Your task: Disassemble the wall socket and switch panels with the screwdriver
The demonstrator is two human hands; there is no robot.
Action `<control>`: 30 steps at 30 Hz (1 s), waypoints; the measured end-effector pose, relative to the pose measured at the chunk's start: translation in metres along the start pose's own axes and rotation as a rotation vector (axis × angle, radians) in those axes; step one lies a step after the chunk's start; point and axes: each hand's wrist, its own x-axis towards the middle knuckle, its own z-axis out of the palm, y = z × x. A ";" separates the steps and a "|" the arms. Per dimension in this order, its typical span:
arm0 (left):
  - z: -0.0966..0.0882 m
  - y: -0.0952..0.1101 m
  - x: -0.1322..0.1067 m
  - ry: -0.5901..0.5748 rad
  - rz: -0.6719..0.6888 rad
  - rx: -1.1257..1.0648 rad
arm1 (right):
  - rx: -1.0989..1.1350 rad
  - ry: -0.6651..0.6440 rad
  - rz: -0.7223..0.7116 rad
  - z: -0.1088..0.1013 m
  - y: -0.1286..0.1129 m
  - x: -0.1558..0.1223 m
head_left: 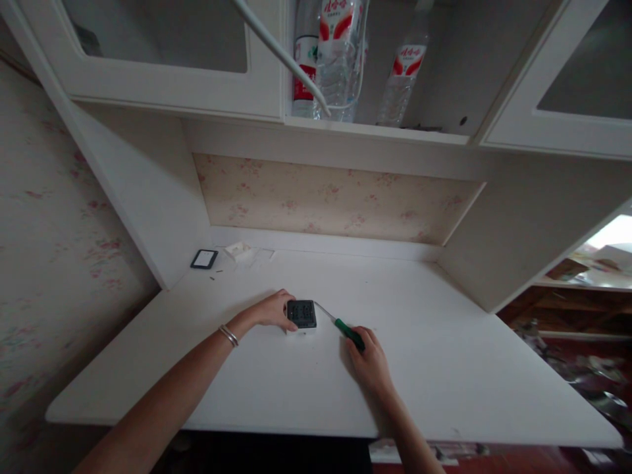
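A small dark square part (301, 314) lies on the white desk (444, 355). My left hand (270, 310) is closed on its left side and holds it down. A bracelet circles that wrist. My right hand (369, 360) grips the green handle of a screwdriver (340, 324). The metal shaft points up and left, and its tip touches the right edge of the dark part.
A black-framed square plate (204, 259) and a small white piece (237, 251) lie at the desk's back left corner. Water bottles (340, 59) stand on the shelf above. A white cable (281, 52) hangs in front of the cabinets. Cluttered shelves (582, 309) are at the right.
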 end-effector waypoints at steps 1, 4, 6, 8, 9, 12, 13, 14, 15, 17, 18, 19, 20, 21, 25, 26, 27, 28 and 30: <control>0.000 0.001 0.000 0.010 -0.003 -0.002 | -0.003 0.001 0.001 0.000 0.000 0.000; 0.000 0.004 -0.002 0.038 0.007 -0.003 | -0.006 0.006 -0.003 0.000 -0.001 -0.001; 0.000 0.007 -0.002 0.059 0.011 0.000 | -0.008 0.006 -0.007 -0.001 -0.003 -0.001; 0.000 0.009 -0.003 0.072 0.012 0.009 | -0.011 0.003 -0.011 -0.001 -0.004 -0.002; -0.001 0.009 -0.003 0.076 0.011 0.013 | -0.012 0.001 -0.013 -0.002 -0.005 -0.002; -0.001 0.007 -0.003 0.078 -0.001 -0.007 | -0.010 0.000 -0.020 -0.001 -0.004 -0.001; 0.000 0.005 -0.003 0.079 -0.014 -0.034 | -0.014 0.005 -0.022 -0.001 -0.003 -0.001; 0.000 0.003 -0.002 0.081 -0.032 -0.071 | -0.023 0.015 -0.025 -0.001 -0.003 0.000; 0.001 0.000 -0.001 0.081 -0.051 -0.112 | -0.040 0.029 -0.030 -0.002 -0.002 0.001; 0.002 -0.005 0.001 0.077 -0.089 -0.187 | -0.092 0.064 -0.053 -0.003 -0.005 0.003; 0.003 -0.008 0.003 0.073 -0.103 -0.214 | -0.117 0.078 -0.071 -0.004 -0.009 0.004; 0.004 -0.010 0.004 0.071 -0.112 -0.233 | -0.132 0.085 -0.092 -0.005 -0.013 0.006; 0.005 -0.011 0.005 0.069 -0.118 -0.249 | -0.132 0.085 -0.115 -0.005 -0.020 0.007; 0.006 -0.012 0.006 0.070 -0.125 -0.268 | -0.116 0.081 -0.132 -0.004 -0.027 0.009; 0.005 -0.009 0.008 0.064 -0.157 -0.357 | 0.051 0.026 -0.100 0.009 -0.054 0.021; 0.005 -0.007 0.008 0.059 -0.166 -0.380 | 0.097 0.006 -0.062 0.013 -0.059 0.024; 0.004 -0.005 0.007 0.055 -0.174 -0.403 | 0.139 -0.013 -0.024 0.018 -0.062 0.027; 0.003 -0.004 0.007 0.053 -0.181 -0.424 | 0.179 -0.031 0.013 0.023 -0.064 0.031; 0.002 -0.001 0.007 0.058 -0.195 -0.464 | 0.257 -0.067 0.071 0.032 -0.065 0.037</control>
